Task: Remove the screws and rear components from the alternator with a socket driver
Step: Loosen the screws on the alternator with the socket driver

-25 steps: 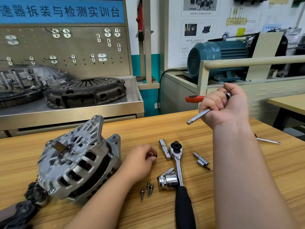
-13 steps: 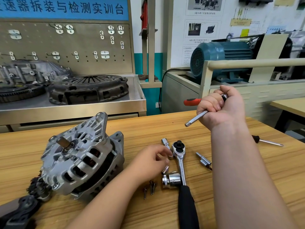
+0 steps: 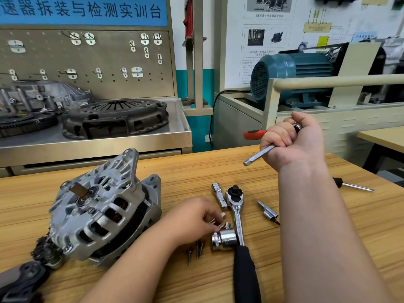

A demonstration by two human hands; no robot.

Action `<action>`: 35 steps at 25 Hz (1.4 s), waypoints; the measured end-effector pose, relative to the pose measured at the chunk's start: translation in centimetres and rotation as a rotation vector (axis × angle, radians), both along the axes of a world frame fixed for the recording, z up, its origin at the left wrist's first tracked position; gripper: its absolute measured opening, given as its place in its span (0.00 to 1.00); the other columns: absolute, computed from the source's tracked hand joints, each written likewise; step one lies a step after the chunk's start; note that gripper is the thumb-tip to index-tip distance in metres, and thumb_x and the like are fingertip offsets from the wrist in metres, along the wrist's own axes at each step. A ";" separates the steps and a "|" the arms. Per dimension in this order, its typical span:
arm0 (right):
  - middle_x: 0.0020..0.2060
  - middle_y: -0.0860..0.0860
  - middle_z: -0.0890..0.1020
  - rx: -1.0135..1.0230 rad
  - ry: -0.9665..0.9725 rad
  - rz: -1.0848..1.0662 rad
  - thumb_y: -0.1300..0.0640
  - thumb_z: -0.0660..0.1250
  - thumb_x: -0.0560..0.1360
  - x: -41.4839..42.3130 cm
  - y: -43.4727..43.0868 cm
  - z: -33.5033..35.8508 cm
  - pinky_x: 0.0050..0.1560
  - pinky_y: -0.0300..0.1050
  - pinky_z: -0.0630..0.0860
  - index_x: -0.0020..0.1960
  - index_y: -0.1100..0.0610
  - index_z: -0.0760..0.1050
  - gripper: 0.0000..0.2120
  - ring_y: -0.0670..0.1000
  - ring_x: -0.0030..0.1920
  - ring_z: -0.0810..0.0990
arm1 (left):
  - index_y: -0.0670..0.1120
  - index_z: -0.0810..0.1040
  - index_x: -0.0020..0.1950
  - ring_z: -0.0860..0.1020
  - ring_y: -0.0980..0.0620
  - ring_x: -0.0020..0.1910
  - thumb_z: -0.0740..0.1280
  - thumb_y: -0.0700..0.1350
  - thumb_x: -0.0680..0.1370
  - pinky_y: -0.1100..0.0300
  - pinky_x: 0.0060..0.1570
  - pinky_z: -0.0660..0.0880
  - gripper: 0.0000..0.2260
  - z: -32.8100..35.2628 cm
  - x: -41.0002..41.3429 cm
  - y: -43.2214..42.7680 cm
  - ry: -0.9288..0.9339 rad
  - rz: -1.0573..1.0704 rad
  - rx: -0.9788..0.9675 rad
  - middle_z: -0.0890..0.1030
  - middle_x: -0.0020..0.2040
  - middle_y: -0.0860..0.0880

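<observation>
- Alternator (image 3: 102,211) lies tilted at the left of the wooden tabletop (image 3: 207,167), its shaft stub pointing up and left. A black part (image 3: 24,281) sits against the alternator's lower left end.
- Left hand (image 3: 194,219) rests on the tabletop just right of the alternator. Its fingers curl down onto small silvery bits (image 3: 220,225) just above a big socket (image 3: 225,239); I cannot tell whether it pinches one.
- Three loose screws (image 3: 196,250) lie just below that hand, beside the socket.
- Right hand (image 3: 293,143) is raised above the tabletop in a fist, gripping the driver (image 3: 259,155). The bare steel shaft sticks out down and left, and a chrome end shows at the top of the fist.
- A red handle (image 3: 254,134) shows just left of the fist; whether it belongs to the driver is unclear.
- Ratchet (image 3: 237,206) lies between the two forearms, head away and black grip toward the camera, touching the socket.
- A short extension (image 3: 219,196) lies just left of the ratchet head, and a small bit socket (image 3: 267,213) lies to its right.
- A screwdriver (image 3: 358,188) lies at the far right, partly behind the right forearm.
- Behind, a clutch cover (image 3: 115,117) sits on a steel tabletop (image 3: 175,136), and a teal motor (image 3: 293,71) stands further right.
</observation>
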State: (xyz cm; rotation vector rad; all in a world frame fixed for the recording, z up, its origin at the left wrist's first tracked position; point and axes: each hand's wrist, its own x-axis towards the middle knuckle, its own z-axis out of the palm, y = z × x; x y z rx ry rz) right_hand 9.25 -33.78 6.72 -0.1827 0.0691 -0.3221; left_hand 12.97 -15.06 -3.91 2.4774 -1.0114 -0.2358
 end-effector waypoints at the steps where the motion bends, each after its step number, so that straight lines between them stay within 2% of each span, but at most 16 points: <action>1: 0.18 0.45 0.60 -0.001 -0.002 0.005 0.56 0.61 0.76 0.1 0.0 0.0 0.17 0.33 0.51 0.26 0.55 0.64 0.20 0.44 0.16 0.56 | 0.56 0.80 0.54 0.73 0.58 0.51 0.70 0.48 0.74 0.59 0.53 0.73 0.10 -0.1 0.1 0.0 -0.018 -0.004 0.021 0.75 0.55 0.59; 3: 0.18 0.45 0.59 -0.004 0.001 0.008 0.56 0.61 0.76 0.2 0.1 0.1 0.16 0.33 0.51 0.27 0.55 0.63 0.19 0.44 0.16 0.56 | 0.56 0.80 0.55 0.72 0.58 0.52 0.70 0.48 0.74 0.61 0.52 0.71 0.11 -0.3 0.2 -0.1 -0.047 0.005 0.051 0.74 0.56 0.59; 7: 0.18 0.45 0.60 -0.002 0.016 0.011 0.56 0.62 0.76 0.2 0.2 0.0 0.17 0.32 0.51 0.26 0.55 0.64 0.20 0.44 0.16 0.56 | 0.55 0.80 0.51 0.72 0.56 0.50 0.71 0.48 0.73 0.61 0.49 0.70 0.08 -0.6 0.4 -0.2 -0.057 0.038 0.022 0.72 0.50 0.58; 13: 0.19 0.45 0.60 -0.001 0.019 0.007 0.57 0.62 0.76 0.2 0.4 0.0 0.17 0.33 0.52 0.28 0.55 0.63 0.19 0.44 0.16 0.56 | 0.53 0.78 0.50 0.70 0.58 0.50 0.69 0.49 0.75 0.65 0.49 0.67 0.05 -1.3 0.1 -0.1 -0.121 0.006 -0.006 0.72 0.50 0.59; 16: 0.18 0.45 0.60 0.000 0.017 0.007 0.56 0.62 0.76 0.2 0.4 0.0 0.17 0.33 0.52 0.27 0.55 0.63 0.19 0.44 0.16 0.56 | 0.55 0.77 0.46 0.72 0.63 0.49 0.68 0.48 0.75 0.71 0.48 0.67 0.02 -0.7 -0.1 -0.1 -0.022 0.068 -0.228 0.74 0.49 0.60; 18: 0.18 0.45 0.60 0.000 0.022 -0.001 0.57 0.62 0.76 0.1 0.4 0.0 0.18 0.33 0.51 0.26 0.55 0.64 0.20 0.44 0.16 0.56 | 0.56 0.77 0.44 0.75 0.66 0.41 0.68 0.45 0.75 0.73 0.41 0.71 0.06 0.0 -0.2 0.2 0.133 0.115 -0.439 0.78 0.42 0.60; 19: 0.19 0.45 0.60 0.001 0.024 -0.005 0.57 0.62 0.76 0.1 0.3 0.0 0.18 0.33 0.51 0.26 0.56 0.64 0.21 0.44 0.16 0.56 | 0.54 0.77 0.45 0.75 0.65 0.36 0.68 0.42 0.75 0.72 0.38 0.72 0.06 0.4 -0.3 0.3 0.261 0.115 -0.569 0.79 0.38 0.59; 21: 0.19 0.45 0.60 0.002 0.025 -0.003 0.56 0.62 0.76 0.1 0.4 0.0 0.18 0.33 0.52 0.27 0.55 0.64 0.20 0.44 0.16 0.56 | 0.47 0.78 0.47 0.76 0.60 0.32 0.66 0.37 0.76 0.67 0.36 0.74 0.06 0.7 -0.6 0.3 0.495 0.086 -0.780 0.80 0.35 0.55; 23: 0.19 0.45 0.60 0.000 0.022 0.005 0.56 0.62 0.76 0.2 0.5 0.0 0.17 0.34 0.52 0.27 0.55 0.64 0.19 0.44 0.16 0.56 | 0.43 0.77 0.47 0.76 0.57 0.31 0.66 0.34 0.75 0.65 0.35 0.75 0.05 1.0 -0.8 0.3 0.577 0.043 -0.893 0.81 0.36 0.50; 26: 0.18 0.45 0.59 -0.008 0.015 0.017 0.56 0.61 0.76 0.3 0.7 0.0 0.17 0.33 0.51 0.28 0.55 0.63 0.19 0.44 0.16 0.56 | 0.41 0.77 0.48 0.79 0.54 0.34 0.69 0.38 0.69 0.63 0.37 0.77 0.08 1.4 -1.1 0.2 0.629 -0.036 -0.988 0.82 0.38 0.46; 28: 0.18 0.45 0.59 -0.018 0.010 0.024 0.57 0.61 0.76 0.4 0.8 0.0 0.17 0.33 0.51 0.29 0.54 0.63 0.18 0.44 0.16 0.56 | 0.42 0.78 0.48 0.81 0.52 0.36 0.71 0.41 0.66 0.62 0.39 0.78 0.12 1.7 -1.4 0.1 0.630 -0.057 -0.993 0.83 0.40 0.46; 30: 0.18 0.45 0.59 -0.023 0.011 0.029 0.57 0.61 0.76 0.4 0.9 -0.1 0.17 0.33 0.51 0.29 0.54 0.63 0.18 0.44 0.16 0.56 | 0.43 0.78 0.47 0.82 0.51 0.37 0.72 0.42 0.65 0.62 0.40 0.78 0.12 1.9 -1.6 0.1 0.594 -0.063 -0.981 0.84 0.41 0.46; 35: 0.18 0.45 0.59 -0.027 0.011 0.037 0.56 0.61 0.76 0.5 1.2 -0.1 0.17 0.34 0.51 0.29 0.54 0.62 0.18 0.44 0.16 0.56 | 0.43 0.76 0.47 0.83 0.51 0.39 0.69 0.31 0.72 0.63 0.41 0.78 0.08 2.4 -2.1 0.0 0.504 -0.065 -0.939 0.84 0.41 0.46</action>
